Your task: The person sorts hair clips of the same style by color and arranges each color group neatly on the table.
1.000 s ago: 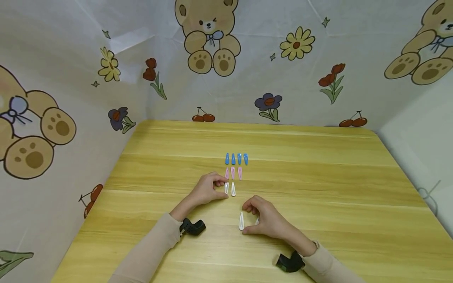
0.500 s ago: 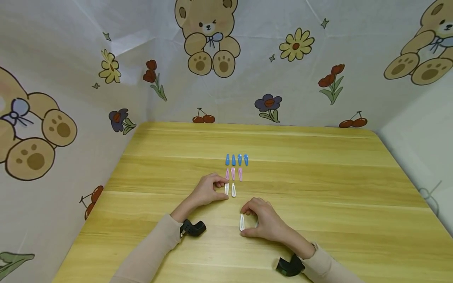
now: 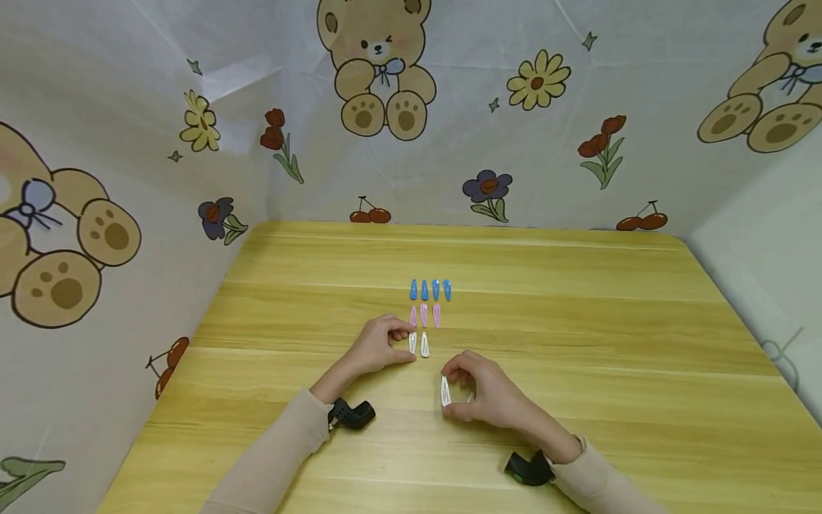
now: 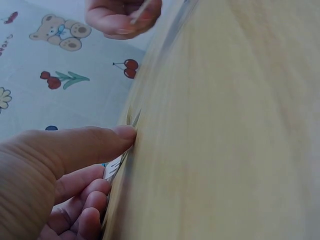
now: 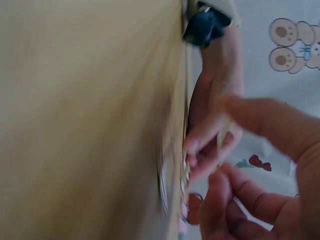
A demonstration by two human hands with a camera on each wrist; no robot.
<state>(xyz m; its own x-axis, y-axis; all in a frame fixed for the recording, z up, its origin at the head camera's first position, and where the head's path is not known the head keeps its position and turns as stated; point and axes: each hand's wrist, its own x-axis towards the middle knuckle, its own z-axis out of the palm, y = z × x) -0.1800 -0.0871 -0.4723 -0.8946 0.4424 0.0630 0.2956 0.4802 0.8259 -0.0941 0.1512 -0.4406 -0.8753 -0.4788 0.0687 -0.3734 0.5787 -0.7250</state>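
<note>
My left hand (image 3: 372,346) rests on the table and holds a white snap hair clip (image 3: 412,343) between thumb and fingers, one at each end. Just right of that clip lies a second white hair clip (image 3: 424,345). My right hand (image 3: 488,391), nearer the front, pinches another white hair clip (image 3: 445,392) end to end. The right wrist view shows this held clip (image 5: 221,137) raised off the wood. A further white clip (image 3: 471,397) is mostly hidden behind the right hand; a blurred clip (image 5: 162,182) lies on the table in the right wrist view.
Beyond the white clips are a row of pink hair clips (image 3: 424,315) and, farther back, a row of blue hair clips (image 3: 424,290). The wooden table (image 3: 578,300) meets a bear-printed cloth (image 3: 449,150) at the back and left.
The right hand closes its fingertips on the near white clip, lifts it off the table and moves it slightly away from me. My left hand stays in place.
</note>
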